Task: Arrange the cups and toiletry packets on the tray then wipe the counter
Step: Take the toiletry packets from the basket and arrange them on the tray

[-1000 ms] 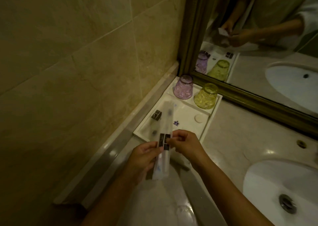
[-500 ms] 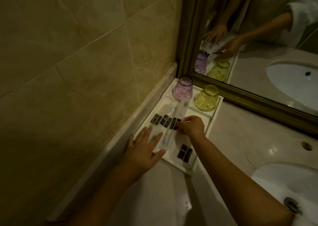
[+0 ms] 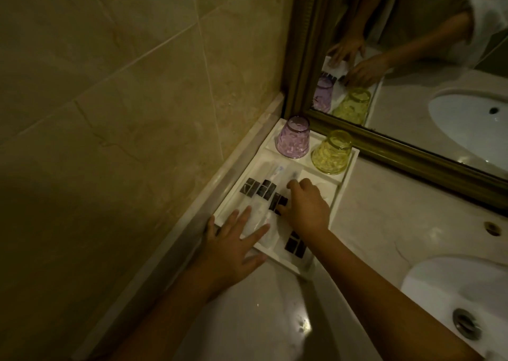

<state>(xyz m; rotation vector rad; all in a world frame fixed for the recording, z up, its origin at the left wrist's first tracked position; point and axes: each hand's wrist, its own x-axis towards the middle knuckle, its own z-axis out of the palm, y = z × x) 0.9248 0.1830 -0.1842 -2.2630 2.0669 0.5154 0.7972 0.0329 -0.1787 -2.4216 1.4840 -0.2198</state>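
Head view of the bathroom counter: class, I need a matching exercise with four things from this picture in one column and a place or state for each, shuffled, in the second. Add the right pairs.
Column one:
1. purple cup
2. yellow cup
3. left hand
4. right hand

Column two:
A. fingers spread flat on the packets at the tray's near end
B. upside down, nearest the tiled wall
C. reaching over the middle of the tray
D. upside down, beside the mirror frame, on the sink's side

Pairs: 1-B, 2-D, 3-A, 4-C
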